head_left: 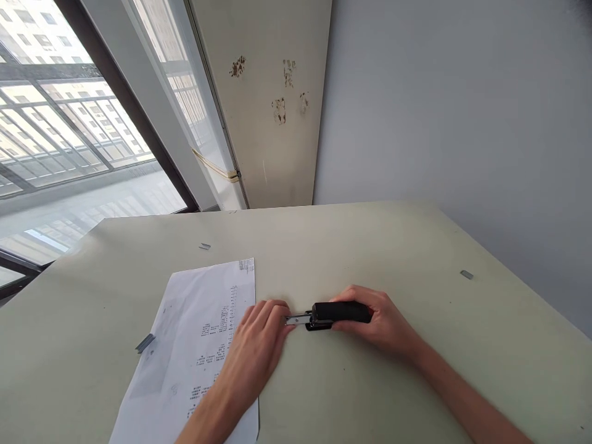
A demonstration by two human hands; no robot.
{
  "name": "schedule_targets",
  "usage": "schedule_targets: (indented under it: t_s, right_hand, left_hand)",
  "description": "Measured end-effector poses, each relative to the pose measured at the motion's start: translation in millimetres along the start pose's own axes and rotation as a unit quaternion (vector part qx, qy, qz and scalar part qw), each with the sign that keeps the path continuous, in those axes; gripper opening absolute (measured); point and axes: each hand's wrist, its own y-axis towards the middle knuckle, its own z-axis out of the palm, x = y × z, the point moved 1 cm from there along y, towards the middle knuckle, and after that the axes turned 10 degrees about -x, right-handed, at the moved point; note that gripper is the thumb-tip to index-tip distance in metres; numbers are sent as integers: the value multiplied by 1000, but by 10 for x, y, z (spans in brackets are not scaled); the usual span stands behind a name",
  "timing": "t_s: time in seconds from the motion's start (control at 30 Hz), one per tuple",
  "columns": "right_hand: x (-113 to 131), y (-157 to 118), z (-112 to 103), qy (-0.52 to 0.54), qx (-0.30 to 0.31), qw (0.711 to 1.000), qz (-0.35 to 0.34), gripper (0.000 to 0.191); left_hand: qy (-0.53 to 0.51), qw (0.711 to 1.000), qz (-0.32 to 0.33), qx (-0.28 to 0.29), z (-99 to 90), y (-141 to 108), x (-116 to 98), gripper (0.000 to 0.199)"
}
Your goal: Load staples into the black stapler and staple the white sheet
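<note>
A black stapler lies between my two hands, just above or on the tabletop; I cannot tell which. My right hand is closed around its black body from the right. A silver metal slide sticks out of the stapler's left end. The bent fingers of my left hand close on the tip of that slide and hide it. Under my left wrist lie printed paper sheets, covered in small rows of text. A grey strip of staples rests across the paper's left edge.
The pale table carries more staple strips: small pieces near the back and one strip at the right. A grey wall borders it on the right. A window and a stained cream panel stand behind.
</note>
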Motion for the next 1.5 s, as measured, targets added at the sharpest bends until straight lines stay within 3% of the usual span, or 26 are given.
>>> schedule_targets:
  t_s: [0.17,0.27,0.4,0.5,0.6,0.7,0.77,0.9,1.17,1.33,1.5]
  right_hand:
    - [-63,18,-37,-1,-7,1000,7,25]
    - [-63,20,-22,2,-6,1000,13,26]
    - [-43,8,-16,-15,7,1000,26,22]
    - [-34,-6,-22,-30,16,999,39,19]
    - [-26,-13,-19,-33,20,998,42,18]
    - [-18,-13,-5,-35,18,999,38,17]
    - [-16,-15,5,-29,14,999,35,17]
    - [-20,-28,12,-25,13,999,36,19]
    - [-15,-29,0,-39,13,999,34,21]
    - [-11,-26,-2,-42,10,999,32,23]
    - [9,-20,-6,-54,10,998,22,23]
  left_hand:
    - [38,998,37,-15,-62,5,110,18]
    - [53,998,27,-35,-106,-5,162,18]
    - [105,991,-10,-76,-375,-112,357,31]
    - [165,977,-64,-116,-711,-344,613,35]
    - [239,945,-179,-136,-1032,-689,892,47]
    - [282,907,-286,-127,-1234,-1016,1093,55]
    - [277,897,-327,-108,-1289,-1159,1162,53]
    - [256,893,-358,-90,-1295,-1239,1205,46]
    - [205,900,-366,-120,-1262,-1044,1136,51]
    - [60,928,-347,-117,-1027,-680,788,48]
    - [-128,938,-317,-52,-670,-201,379,47]
